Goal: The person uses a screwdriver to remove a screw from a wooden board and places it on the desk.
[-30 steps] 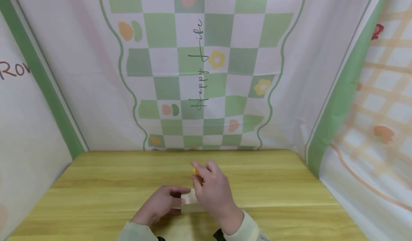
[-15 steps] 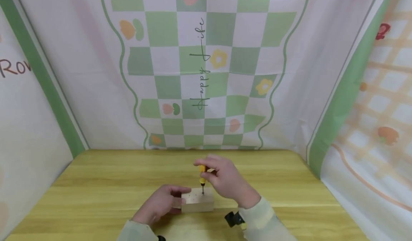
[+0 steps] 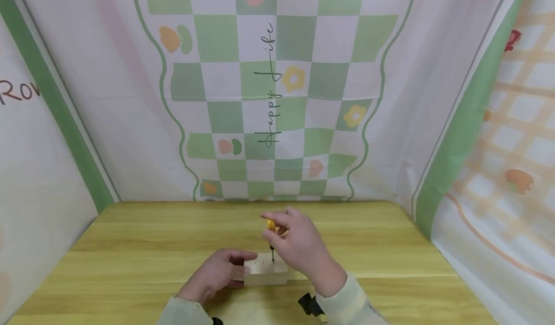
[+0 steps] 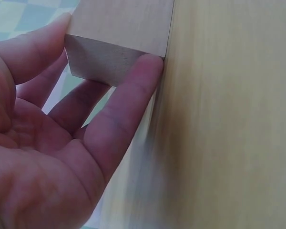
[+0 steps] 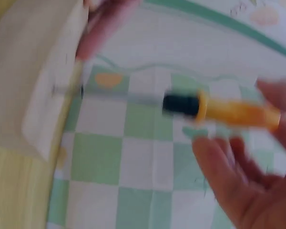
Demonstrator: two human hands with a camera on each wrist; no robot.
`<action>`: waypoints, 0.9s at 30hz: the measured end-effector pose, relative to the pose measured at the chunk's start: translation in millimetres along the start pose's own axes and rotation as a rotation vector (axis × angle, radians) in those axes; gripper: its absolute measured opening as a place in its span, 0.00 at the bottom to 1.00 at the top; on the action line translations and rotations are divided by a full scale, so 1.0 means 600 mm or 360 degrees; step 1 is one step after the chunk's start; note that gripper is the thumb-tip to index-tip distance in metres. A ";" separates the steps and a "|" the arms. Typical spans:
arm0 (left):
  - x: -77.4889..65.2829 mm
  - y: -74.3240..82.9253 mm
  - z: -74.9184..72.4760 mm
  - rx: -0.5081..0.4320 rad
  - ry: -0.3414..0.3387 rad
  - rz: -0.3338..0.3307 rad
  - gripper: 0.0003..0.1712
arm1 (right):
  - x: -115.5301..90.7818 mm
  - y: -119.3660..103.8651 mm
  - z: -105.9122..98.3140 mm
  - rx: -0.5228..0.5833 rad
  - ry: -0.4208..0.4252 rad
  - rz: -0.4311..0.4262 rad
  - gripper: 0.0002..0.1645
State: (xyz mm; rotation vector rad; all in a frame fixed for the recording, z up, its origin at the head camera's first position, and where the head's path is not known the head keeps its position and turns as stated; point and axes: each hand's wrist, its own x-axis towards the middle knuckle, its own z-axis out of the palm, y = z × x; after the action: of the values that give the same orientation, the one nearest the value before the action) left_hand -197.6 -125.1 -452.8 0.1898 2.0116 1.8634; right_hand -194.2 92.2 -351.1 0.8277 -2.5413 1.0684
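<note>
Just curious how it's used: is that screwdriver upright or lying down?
Upright: the screwdriver has its handle above its shaft, which points down at the wooden block.

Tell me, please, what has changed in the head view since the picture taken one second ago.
The right hand has moved to the right, uncovering more of the wooden block and the screwdriver, which was mostly hidden. Nothing appears newly taken up or let go. The left hand stays at the block's left end, gripping it, and the block has kept its place.
</note>
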 end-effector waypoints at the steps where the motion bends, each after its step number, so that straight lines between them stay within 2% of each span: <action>1: 0.000 0.001 0.000 -0.0004 -0.0001 0.0000 0.23 | -0.003 -0.006 0.004 -0.0079 0.0063 0.0013 0.20; 4: -0.001 0.002 0.001 -0.0012 -0.0007 0.0001 0.23 | -0.009 -0.018 0.018 -0.0234 0.0256 -0.0004 0.20; 9: -0.001 0.003 -0.001 -0.0012 -0.0015 -0.0002 0.22 | -0.012 -0.020 0.038 -0.0337 0.0523 -0.0114 0.21; 13: -0.002 0.002 -0.001 -0.0006 -0.0021 0.0003 0.22 | -0.012 -0.014 0.048 -0.0398 0.0666 -0.0235 0.19; 17: -0.002 0.001 0.000 -0.0009 -0.0017 0.0009 0.22 | -0.011 -0.011 0.049 -0.0394 0.0722 -0.0324 0.18; 19: -0.003 0.002 0.000 -0.0008 -0.0010 0.0007 0.22 | -0.010 -0.008 0.046 -0.0390 0.0689 -0.0381 0.18; 21: -0.003 0.002 0.000 -0.0011 -0.0008 0.0002 0.22 | -0.009 -0.004 0.039 -0.0355 0.0601 -0.0435 0.18; 23: -0.003 0.002 0.001 -0.0011 -0.0007 -0.0002 0.22 | -0.006 0.003 0.027 -0.0270 0.0453 -0.0466 0.18; 27: -0.003 0.002 0.001 -0.0006 -0.0006 0.0001 0.23 | 0.004 0.021 0.002 0.0010 0.0099 -0.0467 0.19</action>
State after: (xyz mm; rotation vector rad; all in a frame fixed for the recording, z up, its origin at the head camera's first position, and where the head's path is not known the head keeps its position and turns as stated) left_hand -196.0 -125.3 -451.3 0.1933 2.0060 1.8656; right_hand -203.7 97.7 -358.1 1.1091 -2.2758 0.9906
